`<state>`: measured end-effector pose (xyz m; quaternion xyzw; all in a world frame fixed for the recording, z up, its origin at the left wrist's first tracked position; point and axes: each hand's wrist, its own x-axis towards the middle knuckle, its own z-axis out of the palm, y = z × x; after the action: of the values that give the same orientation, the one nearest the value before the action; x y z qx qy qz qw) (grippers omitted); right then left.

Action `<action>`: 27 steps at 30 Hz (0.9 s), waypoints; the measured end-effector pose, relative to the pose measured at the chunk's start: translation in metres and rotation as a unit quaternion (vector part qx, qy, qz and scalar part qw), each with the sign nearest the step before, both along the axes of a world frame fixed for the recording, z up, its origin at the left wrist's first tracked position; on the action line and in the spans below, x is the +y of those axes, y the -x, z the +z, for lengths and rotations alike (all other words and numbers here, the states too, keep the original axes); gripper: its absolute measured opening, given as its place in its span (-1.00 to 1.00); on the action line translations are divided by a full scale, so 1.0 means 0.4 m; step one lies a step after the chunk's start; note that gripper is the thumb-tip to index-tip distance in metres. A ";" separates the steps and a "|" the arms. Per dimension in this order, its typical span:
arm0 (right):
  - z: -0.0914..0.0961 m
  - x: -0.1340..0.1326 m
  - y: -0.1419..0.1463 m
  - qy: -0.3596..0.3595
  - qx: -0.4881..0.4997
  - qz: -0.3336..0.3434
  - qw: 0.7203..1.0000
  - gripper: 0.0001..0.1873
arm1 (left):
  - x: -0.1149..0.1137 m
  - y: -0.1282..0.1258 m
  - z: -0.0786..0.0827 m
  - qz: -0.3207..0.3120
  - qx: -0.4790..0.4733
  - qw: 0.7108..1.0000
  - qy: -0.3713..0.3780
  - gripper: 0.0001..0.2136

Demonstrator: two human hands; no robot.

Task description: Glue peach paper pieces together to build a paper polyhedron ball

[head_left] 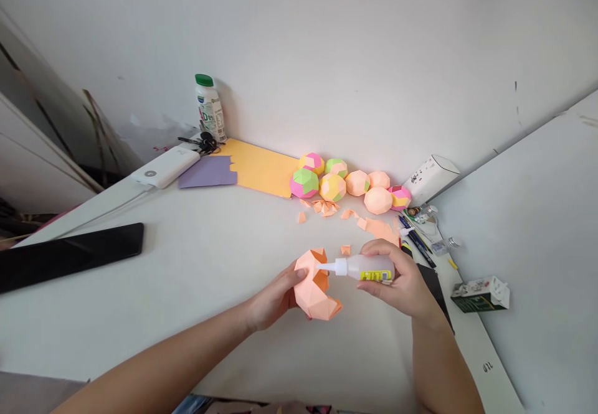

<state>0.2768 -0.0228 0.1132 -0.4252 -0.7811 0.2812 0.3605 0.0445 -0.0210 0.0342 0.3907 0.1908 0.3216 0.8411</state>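
Observation:
In my left hand (278, 292) is a peach paper ball (312, 292), partly built, with an opening on its right side and loose flaps along the rim. My right hand (397, 277) grips a clear glue bottle (369, 267) with a white nozzle and a yellow label. The bottle lies sideways, its nozzle tip at the upper rim of the ball's opening; whether it touches the paper I cannot tell. A small peach paper piece (346, 249) lies on the table just beyond the bottle.
Several finished paper balls (332, 187) line the wall, with peach scraps (327, 207) before them. Yellow card (266, 168), purple card (208, 171), a white power bank (168, 166), a green-capped bottle (210, 109) and a black phone (103, 249) are leftward. Pens (417, 239) and a carton (481, 294) are rightward.

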 end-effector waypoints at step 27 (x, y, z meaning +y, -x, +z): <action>0.014 -0.009 0.015 0.031 0.106 -0.032 0.993 -0.66 | -0.025 -0.034 -0.041 -0.016 0.020 0.995 0.099 -0.60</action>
<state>0.2707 -0.0265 0.1189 -0.4284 -0.7155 0.3371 0.4369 0.0582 -0.0312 0.0178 0.3150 0.2320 0.2802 0.8766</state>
